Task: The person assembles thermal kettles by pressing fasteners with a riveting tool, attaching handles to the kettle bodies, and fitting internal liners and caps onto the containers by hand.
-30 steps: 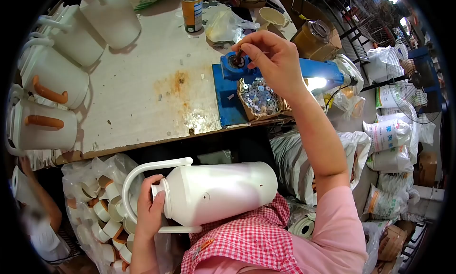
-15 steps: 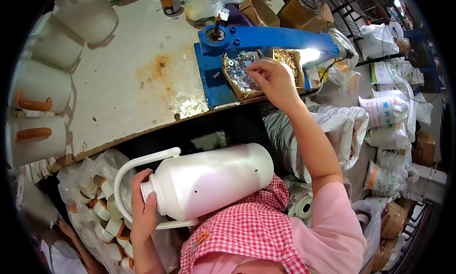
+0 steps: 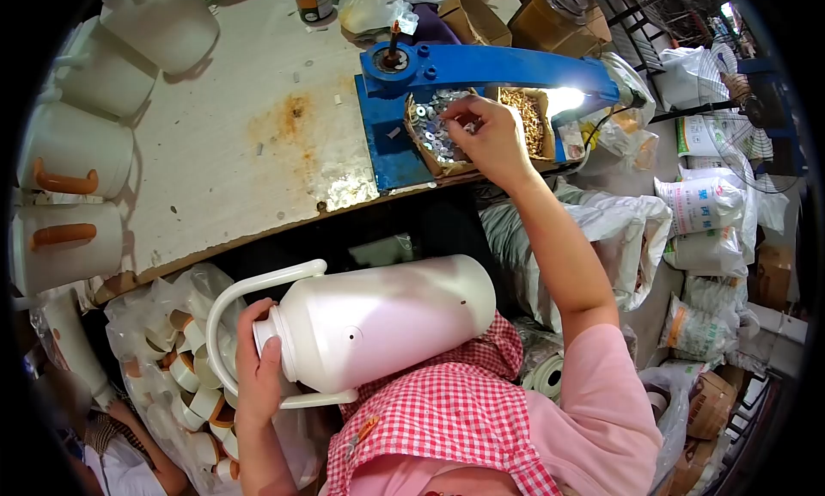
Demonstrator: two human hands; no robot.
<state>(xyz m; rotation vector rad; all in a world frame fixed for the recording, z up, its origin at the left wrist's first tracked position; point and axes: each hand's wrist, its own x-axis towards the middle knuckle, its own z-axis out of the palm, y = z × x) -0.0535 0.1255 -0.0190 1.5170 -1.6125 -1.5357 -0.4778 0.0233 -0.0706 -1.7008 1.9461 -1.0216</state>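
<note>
A white thermos flask body (image 3: pixel 387 320) lies on its side across my lap, its neck to the left and its loop carrying handle (image 3: pixel 220 333) swung around the neck end. My left hand (image 3: pixel 260 358) grips the flask by its neck, thumb on the near side. Over a cardboard box of small metal washers (image 3: pixel 432 143) is my right hand (image 3: pixel 490 135), its thumb and fingertips pinched together. Whatever lies between those fingertips is too small to make out. The blue arm of a bench press (image 3: pixel 498 69) passes just beyond this hand.
Beside the washers stands a box of small brass-coloured pieces (image 3: pixel 522 118). White jugs with orange handles (image 3: pixel 77 152) line the table's left side. A bag of white-and-orange parts (image 3: pixel 185 376) sits lower left, near another person's arm (image 3: pixel 142 436). Sacks (image 3: pixel 700 199) and a fan (image 3: pixel 730 109) are right.
My right hand's fingers have curled in more over the washers. The flask has barely moved in my left hand. At lower left, a long white object has come into view near the other person.
</note>
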